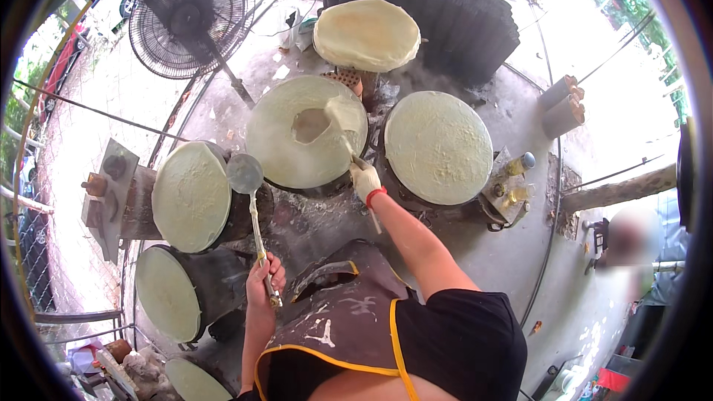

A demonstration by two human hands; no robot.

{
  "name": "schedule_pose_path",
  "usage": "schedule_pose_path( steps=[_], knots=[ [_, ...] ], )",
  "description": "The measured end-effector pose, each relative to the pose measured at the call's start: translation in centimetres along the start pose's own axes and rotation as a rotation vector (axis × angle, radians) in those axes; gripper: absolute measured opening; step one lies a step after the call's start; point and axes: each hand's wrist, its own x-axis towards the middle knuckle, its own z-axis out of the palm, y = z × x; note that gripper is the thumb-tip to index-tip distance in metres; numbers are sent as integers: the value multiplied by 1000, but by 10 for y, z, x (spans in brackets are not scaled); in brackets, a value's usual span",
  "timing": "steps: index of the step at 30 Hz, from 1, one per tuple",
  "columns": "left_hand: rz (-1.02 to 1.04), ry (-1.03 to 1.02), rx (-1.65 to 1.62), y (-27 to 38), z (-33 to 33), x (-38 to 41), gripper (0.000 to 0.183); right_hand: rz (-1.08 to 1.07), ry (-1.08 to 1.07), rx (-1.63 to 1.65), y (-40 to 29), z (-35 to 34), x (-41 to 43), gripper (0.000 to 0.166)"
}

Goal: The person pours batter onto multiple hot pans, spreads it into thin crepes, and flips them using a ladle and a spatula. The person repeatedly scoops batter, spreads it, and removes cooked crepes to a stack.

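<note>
My left hand (265,279), bare, grips the long handle of a round ladle (245,174). The ladle's bowl hangs between two round griddles. My right hand (365,180) wears a pale glove with a red band at the wrist and holds the handle of a flat, batter-coated spreader (344,116). That spreader lies on the pale batter (278,139) covering the middle griddle. Left of its blade, a bare patch (311,125) shows through the batter. A full pale round of batter (438,147) covers the griddle to the right, and another (192,196) covers the one to the left.
A stack of cooked flatbreads (366,36) stands beyond the middle griddle, before dark stacked cylinders (468,28). A pedestal fan (192,16) is at the upper left. Jars (519,164) stand on a small stand at right. More griddles (167,295) sit lower left. A person (632,239) is at far right.
</note>
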Motion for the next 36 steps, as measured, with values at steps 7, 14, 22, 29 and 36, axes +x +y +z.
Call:
schedule_pose_path(
  steps=[7,14,22,29,36],
  knots=[
    [-44,-56,1,10,2,12,19,-158,51,-29,41,-31,-44,32],
    [-82,-60,30,7,4,16,19,-55,136,34,17,3,-51,40],
    [-125,-9,31,-7,10,28,15,-120,13,-171,-27,1,-1,38],
    [-135,84,2,-33,20,38,13,-237,-80,-268,-43,-36,42,36],
    [-154,170,-86,-53,36,42,12,-318,-341,-332,-46,-29,109,36]
  ],
)
